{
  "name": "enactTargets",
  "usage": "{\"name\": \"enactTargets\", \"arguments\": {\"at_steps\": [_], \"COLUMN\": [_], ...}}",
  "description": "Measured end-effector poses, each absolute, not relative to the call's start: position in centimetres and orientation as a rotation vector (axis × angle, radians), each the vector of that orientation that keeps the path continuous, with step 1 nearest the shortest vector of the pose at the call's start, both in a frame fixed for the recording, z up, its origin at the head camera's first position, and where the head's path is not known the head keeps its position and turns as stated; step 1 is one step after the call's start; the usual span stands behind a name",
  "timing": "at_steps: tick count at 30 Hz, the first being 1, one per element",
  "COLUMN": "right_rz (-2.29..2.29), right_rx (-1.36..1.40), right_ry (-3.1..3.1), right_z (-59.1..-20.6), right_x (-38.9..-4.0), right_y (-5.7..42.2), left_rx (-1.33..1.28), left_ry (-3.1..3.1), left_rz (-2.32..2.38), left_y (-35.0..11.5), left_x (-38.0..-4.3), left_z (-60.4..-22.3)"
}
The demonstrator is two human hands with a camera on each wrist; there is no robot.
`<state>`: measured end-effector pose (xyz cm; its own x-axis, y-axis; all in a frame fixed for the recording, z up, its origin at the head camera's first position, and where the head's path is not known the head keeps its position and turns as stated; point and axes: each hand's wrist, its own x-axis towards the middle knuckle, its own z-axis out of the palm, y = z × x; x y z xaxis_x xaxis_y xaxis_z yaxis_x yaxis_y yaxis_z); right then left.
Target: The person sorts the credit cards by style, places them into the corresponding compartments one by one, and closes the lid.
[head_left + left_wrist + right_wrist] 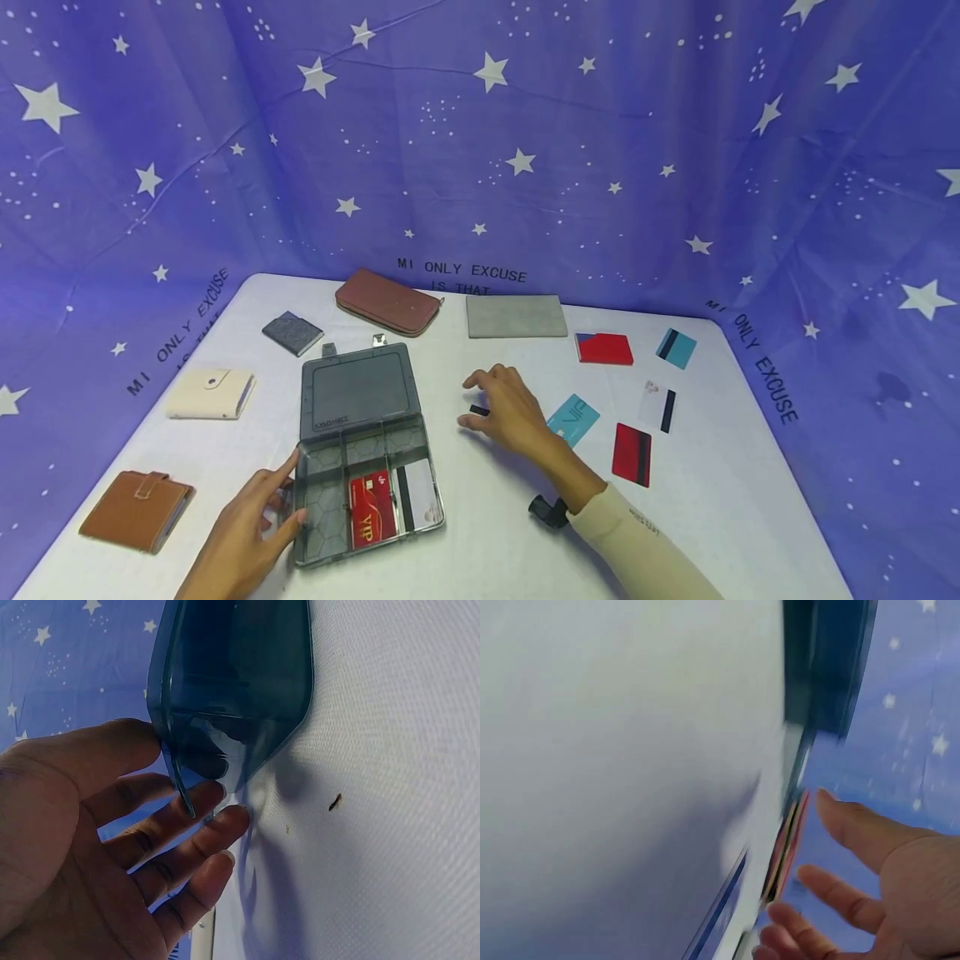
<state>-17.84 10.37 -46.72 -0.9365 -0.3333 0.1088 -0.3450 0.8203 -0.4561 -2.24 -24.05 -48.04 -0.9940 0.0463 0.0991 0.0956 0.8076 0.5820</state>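
A grey translucent plastic case (360,400) lies with its lid up. Its lower compartments hold a red VIP card (372,508) and a white card with a black stripe (415,494). At the case's left side is my left hand (251,517), thumb and fingers extended against the edge; the left wrist view shows the fingers (187,847) loosely spread around a corner. My right hand (510,408) hovers right of the case, its fingers apart with nothing held. Below it a short black stripe (478,410) shows, apparently a card's, mostly hidden by the hand.
Right of the hand lie a teal VIP card (575,419), a red card (632,455), a white card (657,406) and a blue card (677,347). Behind are a maroon wallet (387,302), a grey wallet (517,317) and a red holder (604,349). Several wallets, including a brown one (137,511), stand left.
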Motion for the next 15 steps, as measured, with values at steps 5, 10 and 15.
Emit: {"name": "enactTargets", "arguments": {"at_steps": [5,10,15], "right_rz": [0.679,0.696,0.674], "right_rx": [0.380,0.328,0.252], "right_ry": [-3.084,-3.132,-3.157], "right_z": [-47.4,-47.9,-47.9], "right_x": [-18.9,-19.2,-19.4], "right_y": [12.0,12.2,12.1], "left_rx": [-0.092,-0.107,-0.106], "left_ry": [-2.932,-2.921,-2.920], "left_rz": [-0.949,-0.956,-0.962], "left_y": [-24.1,-24.1,-24.0], "left_x": [-2.2,-2.2,-2.3], "left_z": [-48.0,-48.0,-48.1]}}
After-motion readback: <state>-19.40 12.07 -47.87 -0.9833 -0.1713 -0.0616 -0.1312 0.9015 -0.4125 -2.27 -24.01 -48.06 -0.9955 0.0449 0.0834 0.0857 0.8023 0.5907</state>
